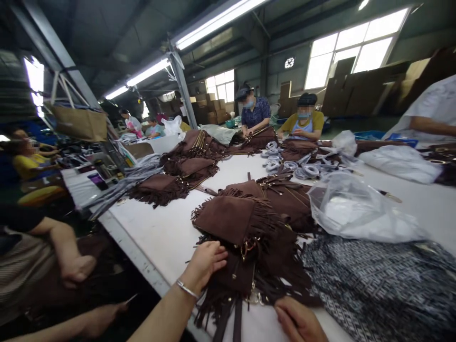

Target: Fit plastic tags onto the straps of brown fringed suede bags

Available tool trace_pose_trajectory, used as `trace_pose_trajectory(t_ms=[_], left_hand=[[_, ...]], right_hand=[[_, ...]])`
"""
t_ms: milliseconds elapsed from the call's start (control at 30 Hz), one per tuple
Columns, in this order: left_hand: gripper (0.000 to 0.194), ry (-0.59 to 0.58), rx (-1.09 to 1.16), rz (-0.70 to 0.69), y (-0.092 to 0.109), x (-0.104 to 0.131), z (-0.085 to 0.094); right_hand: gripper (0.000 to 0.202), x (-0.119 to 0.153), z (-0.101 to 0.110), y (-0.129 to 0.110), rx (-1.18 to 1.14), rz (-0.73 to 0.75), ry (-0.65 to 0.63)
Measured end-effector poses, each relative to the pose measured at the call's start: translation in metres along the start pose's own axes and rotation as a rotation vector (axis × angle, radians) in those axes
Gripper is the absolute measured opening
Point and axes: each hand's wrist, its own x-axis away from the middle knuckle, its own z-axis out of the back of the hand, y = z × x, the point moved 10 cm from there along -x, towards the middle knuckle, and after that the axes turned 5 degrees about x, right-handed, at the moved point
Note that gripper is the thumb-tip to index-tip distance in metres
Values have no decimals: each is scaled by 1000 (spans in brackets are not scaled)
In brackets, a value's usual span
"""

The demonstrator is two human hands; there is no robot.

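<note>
My left hand [208, 261], with a silver bracelet at the wrist, lies on a dark brown fringed bag [235, 275], its fingers stretched out. Beneath the fringe, gold zips and a metal clasp [254, 297] show. At the bag's lower right, my right hand [299, 319] has its fingers pressed together close to the clasp and dark fringe; what they hold is hidden. Just beyond my left hand, another brown fringed bag [224, 218] rests on the pile. Dark straps [237, 316] hang toward the table's near edge.
A clear plastic bag [366, 209] and black-and-white woven fabric [384, 280] lie to the right. Grey wrapped straps [131, 178] and more brown bags [160, 187] cover the white table [142, 228]. At left, a co-worker's hand holds a thin pointed tool [131, 299]. Other people work across the table.
</note>
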Motion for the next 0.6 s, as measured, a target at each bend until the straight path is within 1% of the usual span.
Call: trace_pose_trajectory(t_ms=[33, 100, 200, 300, 367, 467, 533, 600], left_hand=[[20, -53, 45, 32, -14, 4, -9], [22, -164, 158, 72, -30, 9, -30], [24, -252, 229, 103, -35, 9, -56], [28, -282, 219, 130, -35, 7, -72], [31, -270, 231, 123, -35, 9, -76], [31, -201, 296, 64, -36, 21, -73], [29, -155, 352, 25, -38, 32, -69], [30, -131, 401, 12, -42, 44, -68]], right_hand=[[23, 3, -1, 3, -5, -32, 7], [24, 9, -1, 7, -14, -99, 40], [26, 17, -2, 8, -27, -192, 83], [28, 23, -2, 6, -50, -251, 126], [30, 29, -1, 6, -53, -280, 150], [30, 40, 11, 0, 12, -277, 231], [28, 43, 26, -13, 103, -221, 328], [33, 37, 40, -35, 219, -107, 408]])
